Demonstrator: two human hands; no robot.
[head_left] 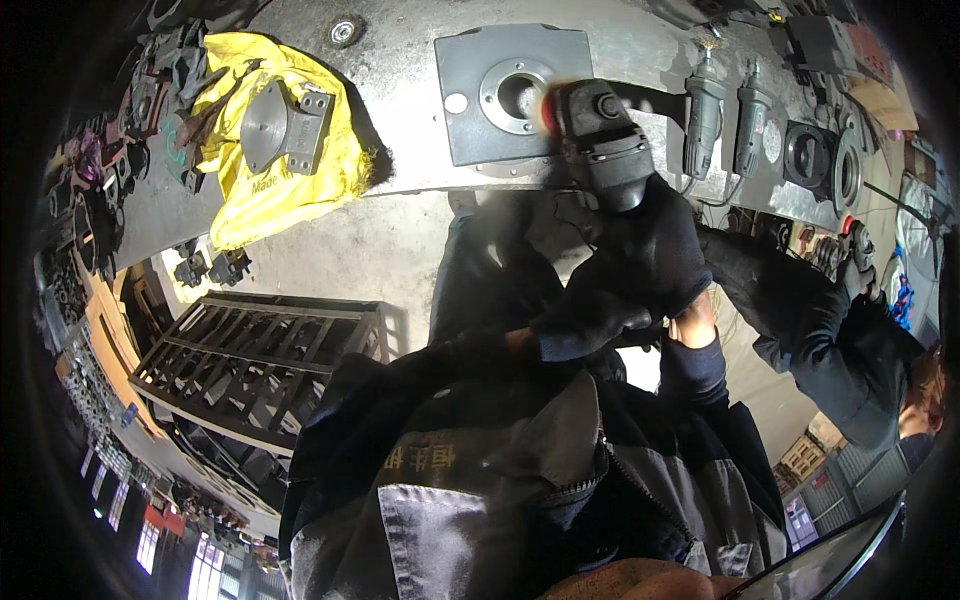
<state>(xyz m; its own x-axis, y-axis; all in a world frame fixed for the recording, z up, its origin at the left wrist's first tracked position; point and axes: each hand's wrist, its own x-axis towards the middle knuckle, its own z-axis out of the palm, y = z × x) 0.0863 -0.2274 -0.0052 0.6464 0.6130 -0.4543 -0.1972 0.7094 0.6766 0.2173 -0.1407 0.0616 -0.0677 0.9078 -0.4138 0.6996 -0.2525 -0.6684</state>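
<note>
An angle grinder [605, 150] with a reddish, blurred disc lies across the right side of a grey square plate [465, 80]. Its disc edge is at the bright bolted ring [500, 95] around the plate's round hole. My right hand [665, 245], in a dark glove, is wrapped round the grinder's body. Lower and to the left, my left hand [590, 318], also gloved, closes at the tool's rear end; the dark cloth hides much of its fingers. A dark side handle [650, 100] sticks out from the grinder's head toward the right.
Two corded straight grinders [703, 125] stand right of the plate, beside a black square flange [806, 155]. Left, a metal bracket [285, 130] rests on a yellow sack [340, 170]. A slatted metal frame [260, 350] stands below. At right, a co-worker's hand [858, 272] holds another grinder.
</note>
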